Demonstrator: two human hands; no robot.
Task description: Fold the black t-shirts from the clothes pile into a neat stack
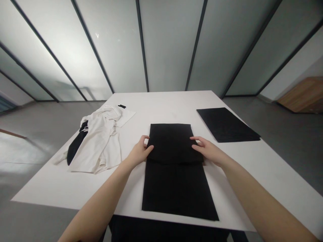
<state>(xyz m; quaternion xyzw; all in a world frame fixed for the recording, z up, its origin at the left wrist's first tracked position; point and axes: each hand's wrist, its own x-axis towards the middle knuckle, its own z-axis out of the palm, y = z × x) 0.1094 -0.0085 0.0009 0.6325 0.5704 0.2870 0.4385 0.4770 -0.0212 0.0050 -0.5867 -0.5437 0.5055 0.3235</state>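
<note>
A black cloth garment (176, 188) lies flat on the white table (161, 104), folded over on itself, with the upper layer ending in a crease-like edge across its middle. My left hand (139, 153) touches that upper layer's left side, fingers apart and curled at the edge. My right hand (208, 151) rests against the right side, fingers spread over the cloth edge. Neither hand visibly grips the fabric.
A crumpled white garment (98, 141) lies on the table's left, partly over a black garment (77, 146). A flat black folded garment (227, 124) lies at back right. A small black tag (121, 106) sits at the far edge.
</note>
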